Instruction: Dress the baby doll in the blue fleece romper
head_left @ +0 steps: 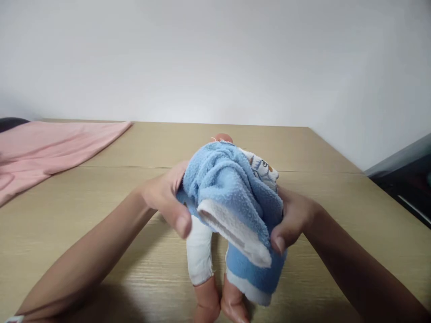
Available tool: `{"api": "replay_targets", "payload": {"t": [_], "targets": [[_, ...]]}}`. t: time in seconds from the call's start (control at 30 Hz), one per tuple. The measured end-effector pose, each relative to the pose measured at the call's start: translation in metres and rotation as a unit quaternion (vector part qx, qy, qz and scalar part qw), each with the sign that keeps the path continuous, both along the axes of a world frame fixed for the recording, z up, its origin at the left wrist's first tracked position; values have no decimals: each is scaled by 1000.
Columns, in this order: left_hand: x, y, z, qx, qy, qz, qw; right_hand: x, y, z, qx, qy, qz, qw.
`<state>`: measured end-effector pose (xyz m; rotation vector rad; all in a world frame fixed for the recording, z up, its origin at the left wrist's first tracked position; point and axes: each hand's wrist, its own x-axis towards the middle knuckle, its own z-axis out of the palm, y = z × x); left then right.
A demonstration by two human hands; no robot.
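Observation:
A doll lies on its back on the table, its brown feet [206, 301] toward me and a bit of its head [222, 137] showing at the far end. A bunched blue terry garment [224, 179] with a white cuff covers its body. One leg is in white cloth [199, 253]; over the other hangs a blue leg piece [254, 271] with a white hem. My left hand [170, 197] grips the garment's left side, thumb in front and fingers hidden behind. On the right side, my right hand [296, 217] holds the garment, its fingers mostly hidden too.
A pink cloth [60, 146] is spread over the left side of the wooden table [336, 202]. A white wall [215, 58] stands behind the table. Past the right edge is a dark object [407, 179], and a black shape [11, 123] shows at far left.

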<state>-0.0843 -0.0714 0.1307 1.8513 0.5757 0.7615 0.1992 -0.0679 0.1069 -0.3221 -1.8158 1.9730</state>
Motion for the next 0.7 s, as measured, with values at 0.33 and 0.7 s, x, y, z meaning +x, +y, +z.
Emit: {"api": "replay_targets", "payload": {"t": [0.33, 0.7], "targets": [[5, -20, 17, -5, -6, -18, 1000, 0, 0, 30, 115, 7, -35, 993], [35, -95, -28, -5, 3, 290, 957, -14, -56, 16, 139, -110, -320, 931]]}}
